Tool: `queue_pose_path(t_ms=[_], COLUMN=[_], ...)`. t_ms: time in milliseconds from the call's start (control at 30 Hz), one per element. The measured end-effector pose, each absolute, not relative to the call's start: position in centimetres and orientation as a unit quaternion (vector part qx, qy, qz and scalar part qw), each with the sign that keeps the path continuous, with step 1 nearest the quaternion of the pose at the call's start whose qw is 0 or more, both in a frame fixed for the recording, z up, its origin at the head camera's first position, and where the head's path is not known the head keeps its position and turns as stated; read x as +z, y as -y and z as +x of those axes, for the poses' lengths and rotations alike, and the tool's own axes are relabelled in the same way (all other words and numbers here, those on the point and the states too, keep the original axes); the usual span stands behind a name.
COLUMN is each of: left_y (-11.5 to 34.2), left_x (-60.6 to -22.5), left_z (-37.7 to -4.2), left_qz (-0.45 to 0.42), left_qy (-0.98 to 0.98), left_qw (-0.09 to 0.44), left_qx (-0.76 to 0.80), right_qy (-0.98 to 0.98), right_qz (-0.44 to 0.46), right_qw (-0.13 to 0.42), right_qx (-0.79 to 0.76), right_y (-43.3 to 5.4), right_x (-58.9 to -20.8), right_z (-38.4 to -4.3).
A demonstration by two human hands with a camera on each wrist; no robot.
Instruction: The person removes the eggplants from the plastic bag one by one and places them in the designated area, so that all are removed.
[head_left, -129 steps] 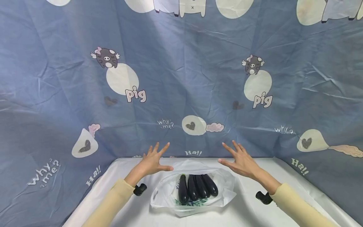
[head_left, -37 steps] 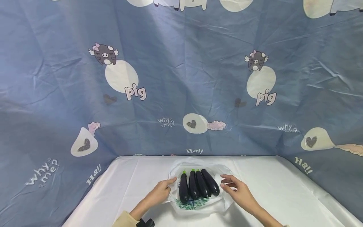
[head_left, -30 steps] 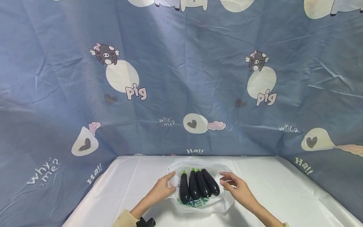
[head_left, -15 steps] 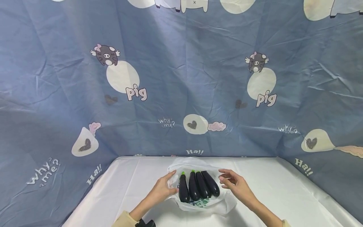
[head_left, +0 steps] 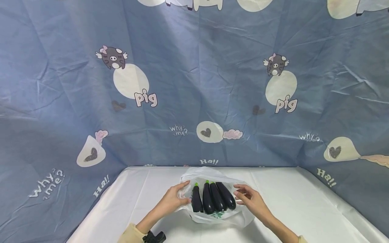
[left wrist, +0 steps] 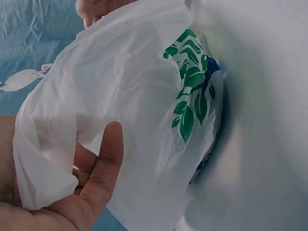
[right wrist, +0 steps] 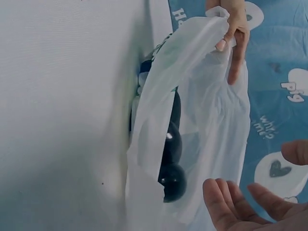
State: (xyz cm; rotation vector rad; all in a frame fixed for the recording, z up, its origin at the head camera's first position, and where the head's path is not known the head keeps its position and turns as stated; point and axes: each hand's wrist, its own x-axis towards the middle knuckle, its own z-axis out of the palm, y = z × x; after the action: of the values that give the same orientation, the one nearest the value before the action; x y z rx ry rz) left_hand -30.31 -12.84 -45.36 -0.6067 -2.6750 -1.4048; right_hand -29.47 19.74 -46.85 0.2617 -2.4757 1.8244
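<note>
Eggplants, four: in white plastic bag, its near edge now raised, hiding more of the leftmost's lower end; seemingly better enclosed. Left hand: grips bag's side. Right hand: fingers loosely bent, holding nothing.

Left grip curled, thumb and forefinger spread apart, right grip relaxed, fingers loosely bent

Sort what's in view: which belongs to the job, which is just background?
In the job:
White plastic bag, green leaf print
Four glossy black elongated eggplants inside it
Left hand, holding the bag's edge
Right hand, beside the bag

Background:
Blue pig-print cloth backdrop
White cloth table covering
</note>
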Motion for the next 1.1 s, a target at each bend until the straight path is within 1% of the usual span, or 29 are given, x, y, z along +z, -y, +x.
queue_pose_path(t_ms=[267,533,733,1100], left_y=[12.8,12.7,12.6,12.6], left_x=[-45.2,-45.1,-45.3,-45.6], left_z=[-30.4,-30.2,-30.3,-30.1], left_qz=[-0.194,-0.188,-0.184,-0.183], left_qy=[0.868,0.869,0.875,0.875], left_qw=[0.034,0.022,0.030,0.020], left_qx=[-0.456,-0.458,-0.448,-0.448], right_qy=[0.801,0.814,0.821,0.831], right_qz=[0.058,0.041,0.030,0.011], right_qw=[0.039,0.049,0.056,0.054], right_qx=[0.594,0.578,0.568,0.553], right_y=[-19.6,-19.2,-19.0,-18.7], right_x=[-47.3,-48.2,-48.4,-48.7], right_z=[-30.0,-30.6,-30.8,-31.4])
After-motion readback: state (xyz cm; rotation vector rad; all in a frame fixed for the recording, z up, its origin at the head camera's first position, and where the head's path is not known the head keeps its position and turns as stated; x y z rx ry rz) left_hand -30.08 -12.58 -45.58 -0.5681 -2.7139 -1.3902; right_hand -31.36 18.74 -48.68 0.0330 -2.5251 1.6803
